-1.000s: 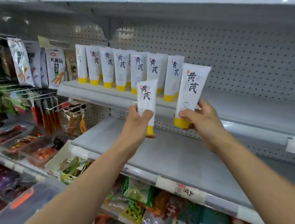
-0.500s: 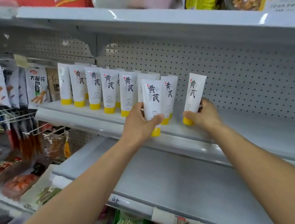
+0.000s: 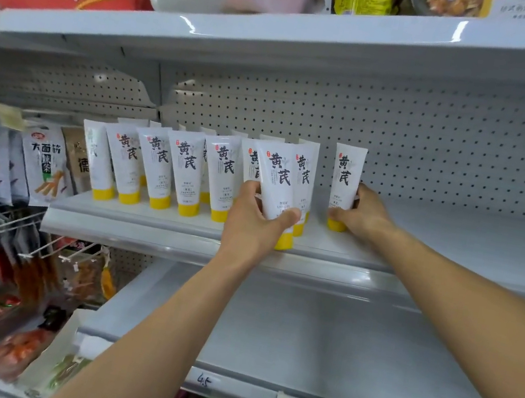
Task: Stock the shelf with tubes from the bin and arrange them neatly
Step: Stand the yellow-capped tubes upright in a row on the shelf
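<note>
On the middle shelf (image 3: 455, 245), a row of tubes (image 3: 185, 172) stands on yellow caps at the left. Beside it, the left hand (image 3: 252, 223) has its grip round a front tube (image 3: 276, 180), whose cap is at the shelf's front edge; better to set it back in line before letting go. Further right, the right hand (image 3: 364, 214) holds a separate tube (image 3: 346, 178) low, cap on the shelf; slide it leftward, upright, against its neighbours.

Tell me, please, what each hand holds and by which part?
Left hand grips the front tube round its lower body; right hand holds the rightmost tube near its cap.
</note>
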Demonstrator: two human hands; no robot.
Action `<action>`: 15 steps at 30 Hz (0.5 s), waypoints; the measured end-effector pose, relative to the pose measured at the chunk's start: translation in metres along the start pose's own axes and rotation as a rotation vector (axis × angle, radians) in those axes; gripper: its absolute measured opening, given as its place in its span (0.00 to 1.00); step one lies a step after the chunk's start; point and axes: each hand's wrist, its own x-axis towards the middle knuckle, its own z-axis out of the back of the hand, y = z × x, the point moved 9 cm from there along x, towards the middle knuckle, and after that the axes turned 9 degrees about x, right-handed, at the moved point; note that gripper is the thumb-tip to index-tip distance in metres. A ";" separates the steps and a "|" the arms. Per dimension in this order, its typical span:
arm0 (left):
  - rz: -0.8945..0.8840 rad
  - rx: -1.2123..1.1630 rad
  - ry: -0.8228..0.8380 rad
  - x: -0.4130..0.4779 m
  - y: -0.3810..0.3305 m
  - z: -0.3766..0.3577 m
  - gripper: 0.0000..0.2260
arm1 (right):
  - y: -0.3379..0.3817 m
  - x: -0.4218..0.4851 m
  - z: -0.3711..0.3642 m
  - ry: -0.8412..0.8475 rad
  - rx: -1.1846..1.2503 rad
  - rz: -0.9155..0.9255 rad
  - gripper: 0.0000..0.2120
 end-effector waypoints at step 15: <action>-0.018 -0.023 -0.032 -0.013 -0.014 0.007 0.16 | 0.049 -0.078 -0.021 0.405 0.152 0.071 0.20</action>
